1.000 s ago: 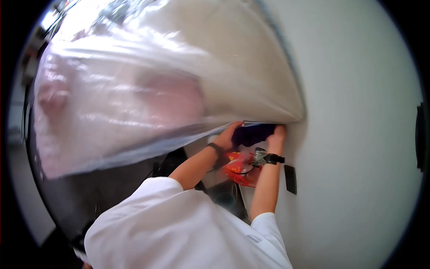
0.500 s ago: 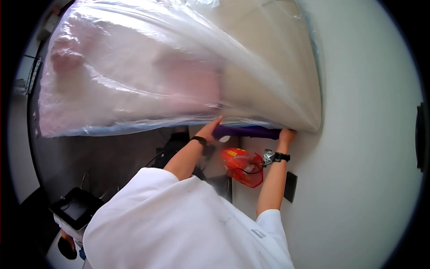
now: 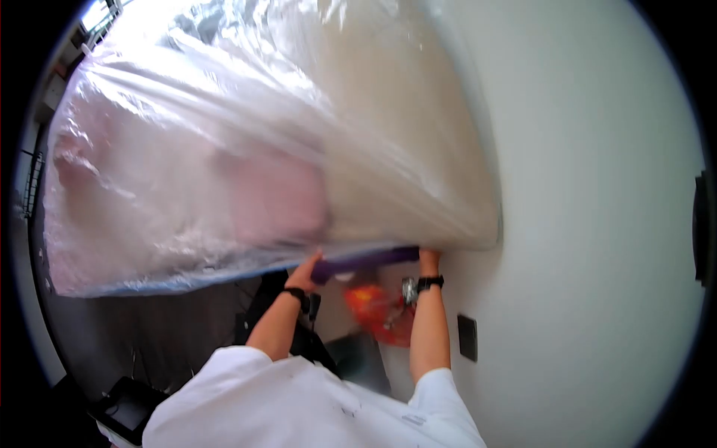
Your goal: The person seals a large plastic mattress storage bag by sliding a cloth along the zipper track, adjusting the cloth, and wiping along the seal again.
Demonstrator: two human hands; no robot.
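My left hand (image 3: 305,275) is closed around the left end of a long, dark purple strip-like thing (image 3: 366,259), its thumb pointing up. At the strip's other end my right hand (image 3: 429,261) is closed too, its fingertips hidden behind it. I cannot tell what the strip is made of. Just beyond it stands a large bulky bundle in clear plastic (image 3: 403,149), beige and pinkish inside, with a blue lower edge. Its bottom right corner lies close to my right hand.
Below the strip is a red plastic bag (image 3: 377,308), blurred, beside a small silvery packet (image 3: 409,290). A pale wall (image 3: 567,187) rises on the right, with a dark rectangular plate (image 3: 467,337). At lower left sits a black-framed object (image 3: 127,407).
Bundle, strip and both hands now appear lower and further left in the view. The strip tilts slightly, its right end higher. Both hands keep their hold on it.
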